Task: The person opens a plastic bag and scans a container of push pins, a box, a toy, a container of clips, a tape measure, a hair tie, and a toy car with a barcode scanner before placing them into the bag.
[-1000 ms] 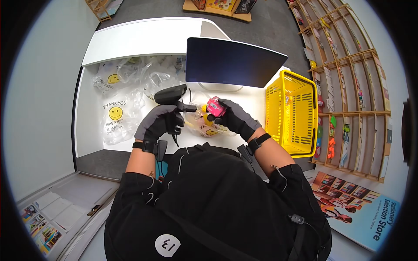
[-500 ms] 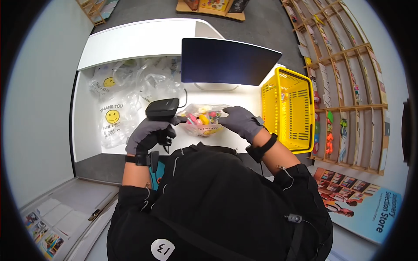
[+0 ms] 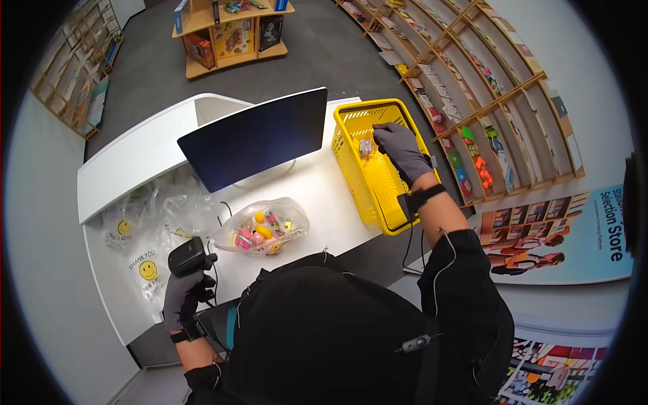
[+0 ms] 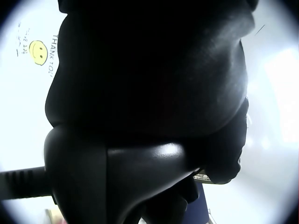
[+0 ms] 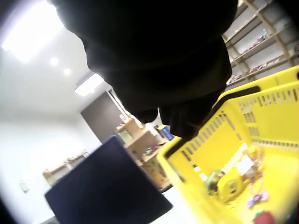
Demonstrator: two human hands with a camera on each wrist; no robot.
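My gloved left hand [image 3: 181,297] grips a black handheld barcode scanner [image 3: 187,256] to the left of a clear plastic bag. That bag [image 3: 295,217] lies on the counter with several small pink, yellow and other bright items inside. Over at the right, my gloved right hand [image 3: 399,150] reaches over the yellow basket [image 3: 351,182], fingers pointing down and nothing visible in them. Small goods lie in the basket: a rounded yellow item [image 5: 231,185], a purple bow [image 5: 257,199] and a red item [image 5: 264,218]. The left wrist view is mostly filled by dark glove and scanner.
A dark monitor [image 3: 260,138] stands behind the bag on the white counter [image 3: 324,209]. More smiley-face plastic bags [image 3: 152,246] lie at the left. Shelves [image 3: 466,101] line the right wall, and a wooden display stand [image 3: 233,40] is on the floor beyond.
My right hand has let go of a pink item at the plastic bag and moved right, over the basket. The head view has turned right. My left hand still holds the scanner.
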